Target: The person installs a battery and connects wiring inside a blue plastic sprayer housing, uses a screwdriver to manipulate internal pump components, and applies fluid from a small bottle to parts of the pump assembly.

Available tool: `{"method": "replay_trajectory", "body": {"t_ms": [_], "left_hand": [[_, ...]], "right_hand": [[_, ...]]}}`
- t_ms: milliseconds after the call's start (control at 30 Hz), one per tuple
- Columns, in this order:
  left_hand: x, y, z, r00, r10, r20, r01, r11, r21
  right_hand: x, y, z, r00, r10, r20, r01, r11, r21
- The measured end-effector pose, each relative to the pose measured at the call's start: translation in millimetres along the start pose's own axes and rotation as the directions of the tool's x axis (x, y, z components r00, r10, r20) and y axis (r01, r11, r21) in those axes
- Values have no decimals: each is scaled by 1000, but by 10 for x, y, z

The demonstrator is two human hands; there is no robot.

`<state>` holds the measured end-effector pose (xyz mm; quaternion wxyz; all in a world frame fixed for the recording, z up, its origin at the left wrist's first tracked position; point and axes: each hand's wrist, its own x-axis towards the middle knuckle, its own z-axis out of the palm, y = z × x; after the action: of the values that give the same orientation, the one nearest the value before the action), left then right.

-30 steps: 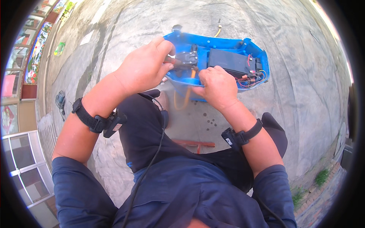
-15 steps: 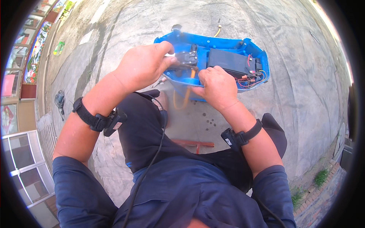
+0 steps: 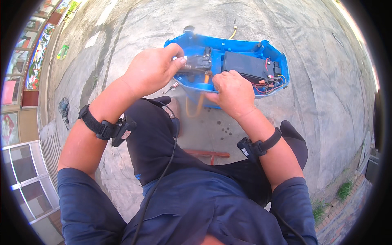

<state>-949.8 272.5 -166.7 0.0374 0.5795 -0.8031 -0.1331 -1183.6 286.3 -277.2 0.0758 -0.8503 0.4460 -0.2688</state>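
An open blue plastic housing (image 3: 241,45) rests in front of my knees, its inside facing up. It holds a black box-shaped battery (image 3: 245,65) with thin coloured wires (image 3: 269,85) and a black pump (image 3: 201,61) fixed by several screws. My left hand (image 3: 153,67) is closed in a pinch beside the pump; a small whitish bit shows at its fingertips, too small to name. My right hand (image 3: 233,93) is curled over the near rim, thumb outside and fingers inside. Between the hands a yellow hose (image 3: 200,104) loops down past the rim, partly blurred.
A small screwdriver-like tool (image 3: 171,87) lies left of the housing. Farther left on the concrete ground is a grey-blue power tool (image 3: 64,110). A yellow fitting (image 3: 234,32) sticks out behind the housing, and a reddish metal bar (image 3: 210,154) lies between my legs.
My left hand has shifted slightly left and down beside the pump, still pinched. The housing has moved a touch left; my right hand stays on its rim.
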Motion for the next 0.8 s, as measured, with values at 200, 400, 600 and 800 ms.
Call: {"method": "replay_trajectory", "body": {"t_ms": [200, 400, 600, 800], "left_hand": [[-51, -47, 38, 955, 240, -173, -265, 954, -138], [-17, -10, -21, 940, 297, -170, -282, 954, 103], [60, -18, 32, 978, 136, -158, -139, 990, -10], [-23, -71, 48, 996, -85, -15, 76, 942, -326]], "right_hand": [[3, -10, -9, 1000, 4, 10, -4, 1000, -12], [7, -2, 2, 1000, 1, -3, -1, 1000, -6], [7, -4, 3, 1000, -3, -15, 3, 1000, -1], [8, -18, -8, 1000, 7, 1, -7, 1000, -3]]}}
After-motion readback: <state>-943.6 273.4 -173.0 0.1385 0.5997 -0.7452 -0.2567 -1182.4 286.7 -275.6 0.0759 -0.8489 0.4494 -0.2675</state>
